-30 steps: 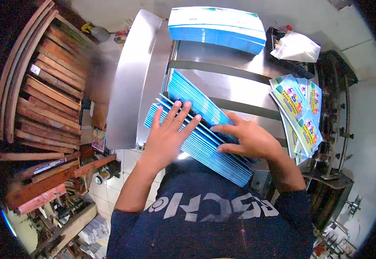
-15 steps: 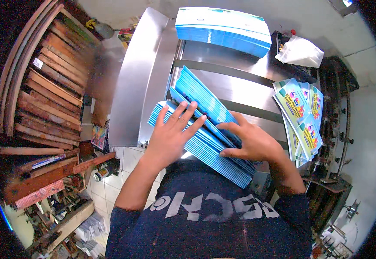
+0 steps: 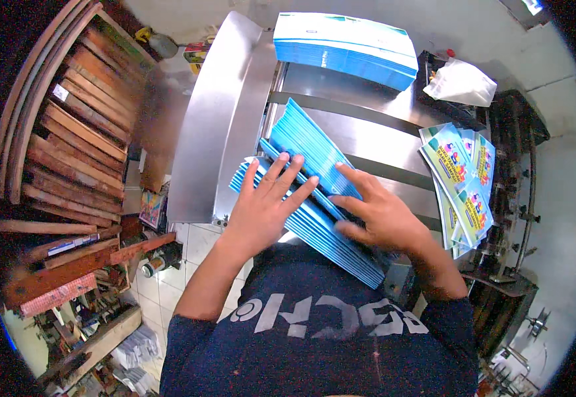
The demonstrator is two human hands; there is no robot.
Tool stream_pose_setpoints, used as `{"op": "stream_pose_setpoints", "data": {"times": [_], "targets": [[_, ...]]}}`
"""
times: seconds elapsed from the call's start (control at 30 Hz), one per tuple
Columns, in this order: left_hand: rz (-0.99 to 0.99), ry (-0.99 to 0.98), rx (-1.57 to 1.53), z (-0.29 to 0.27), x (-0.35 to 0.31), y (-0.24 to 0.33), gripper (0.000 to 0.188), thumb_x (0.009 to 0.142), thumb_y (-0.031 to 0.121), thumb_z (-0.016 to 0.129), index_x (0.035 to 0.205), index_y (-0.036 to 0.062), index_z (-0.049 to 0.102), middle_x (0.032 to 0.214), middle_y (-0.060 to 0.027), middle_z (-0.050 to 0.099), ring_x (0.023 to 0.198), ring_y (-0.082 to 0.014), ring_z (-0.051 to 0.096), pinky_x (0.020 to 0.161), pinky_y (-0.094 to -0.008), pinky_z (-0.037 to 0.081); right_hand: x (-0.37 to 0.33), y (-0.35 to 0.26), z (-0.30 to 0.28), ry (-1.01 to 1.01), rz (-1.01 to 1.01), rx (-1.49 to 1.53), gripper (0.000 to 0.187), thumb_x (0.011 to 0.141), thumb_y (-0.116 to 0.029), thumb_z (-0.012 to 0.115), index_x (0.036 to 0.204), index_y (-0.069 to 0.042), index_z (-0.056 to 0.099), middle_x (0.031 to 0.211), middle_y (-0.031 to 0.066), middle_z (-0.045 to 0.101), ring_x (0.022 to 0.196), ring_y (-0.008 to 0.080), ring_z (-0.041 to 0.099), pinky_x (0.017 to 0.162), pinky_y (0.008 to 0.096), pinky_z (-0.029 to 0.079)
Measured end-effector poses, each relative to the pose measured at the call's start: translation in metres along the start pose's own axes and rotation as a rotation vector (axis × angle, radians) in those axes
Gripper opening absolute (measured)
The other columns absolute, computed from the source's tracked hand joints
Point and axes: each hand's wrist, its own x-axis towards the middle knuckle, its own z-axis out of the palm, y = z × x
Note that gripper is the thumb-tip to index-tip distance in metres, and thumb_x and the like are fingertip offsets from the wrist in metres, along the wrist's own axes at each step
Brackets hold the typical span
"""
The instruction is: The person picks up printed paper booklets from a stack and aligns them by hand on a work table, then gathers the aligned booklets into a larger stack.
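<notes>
A thick bundle of blue folded booklets is fanned out slantwise on the metal table against my body, with a dark gap splitting it into a far and a near part. My left hand lies across the near part, fingers spread, fingertips at the gap. Over the right side of the bundle, my right hand has its fingers apart: the forefinger touches the far booklets, and other fingers rest by the gap. Its thumb is partly blurred. Along the table's far side stands a neat stack of similar blue-and-white booklets.
Several colourful booklets lie in a loose pile on the table's right. A black tray with a white bag sits behind them. The curved metal guard rises at the left, beside a rack of wooden boards.
My right forefinger has straightened and reaches farther onto the far booklets, which are now spread wider. My left hand has stayed nearly in place.
</notes>
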Motion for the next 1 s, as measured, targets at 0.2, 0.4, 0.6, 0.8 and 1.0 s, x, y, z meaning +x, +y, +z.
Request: {"op": "stream_pose_setpoints", "data": {"times": [0.2,0.4,0.6,0.8,1.0], "targets": [[0.020,0.032,-0.005,0.000,0.000,-0.001,0.064,0.080,0.007,0.061,0.139,0.0240,0.047,0.150,-0.0104,0.036,0.139,-0.0285,0.034,0.106,-0.0596,0.027,0.001,-0.007,-0.003,-0.008,-0.008,0.010,0.069,0.068,-0.047,0.080,0.122,-0.010,0.059,0.148,0.0219,0.030,0.131,0.0427,0.038,0.106,0.0480,0.038],[0.032,-0.005,0.014,-0.006,0.001,-0.002,0.064,0.080,0.009,0.061,0.140,0.0224,0.045,0.151,-0.0106,0.035,0.139,-0.0291,0.034,0.107,-0.0598,0.026,-0.001,0.000,0.009,0.047,-0.070,-0.022,0.055,0.075,-0.041,0.075,0.122,-0.015,0.060,0.147,0.0218,0.032,0.130,0.0456,0.037,0.108,0.0505,0.036],[-0.027,-0.029,0.015,-0.009,-0.004,-0.004,0.070,0.078,0.014,0.067,0.143,0.0225,0.042,0.153,-0.0108,0.032,0.141,-0.0297,0.029,0.110,-0.0594,0.023,0.001,-0.023,0.001,0.006,-0.087,-0.063,0.044,0.075,-0.039,0.074,0.113,-0.017,0.065,0.147,0.0209,0.033,0.129,0.0480,0.037,0.108,0.0522,0.036],[-0.031,-0.089,0.030,-0.012,-0.006,-0.003,0.080,0.073,0.015,0.073,0.144,0.0233,0.039,0.155,-0.0113,0.027,0.143,-0.0296,0.025,0.110,-0.0596,0.022,0.001,-0.018,0.001,0.001,-0.065,-0.007,0.043,0.075,-0.039,0.076,0.111,-0.018,0.066,0.148,0.0201,0.031,0.131,0.0474,0.035,0.106,0.0519,0.037],[0.000,-0.028,-0.028,-0.005,-0.008,-0.007,0.084,0.067,0.008,0.073,0.143,0.0198,0.040,0.155,-0.0140,0.026,0.143,-0.0345,0.023,0.111,-0.0623,0.019,0.001,-0.024,0.002,0.011,-0.048,-0.058,0.046,0.072,-0.043,0.078,0.108,-0.017,0.066,0.148,0.0197,0.032,0.131,0.0461,0.036,0.106,0.0512,0.037]]}}
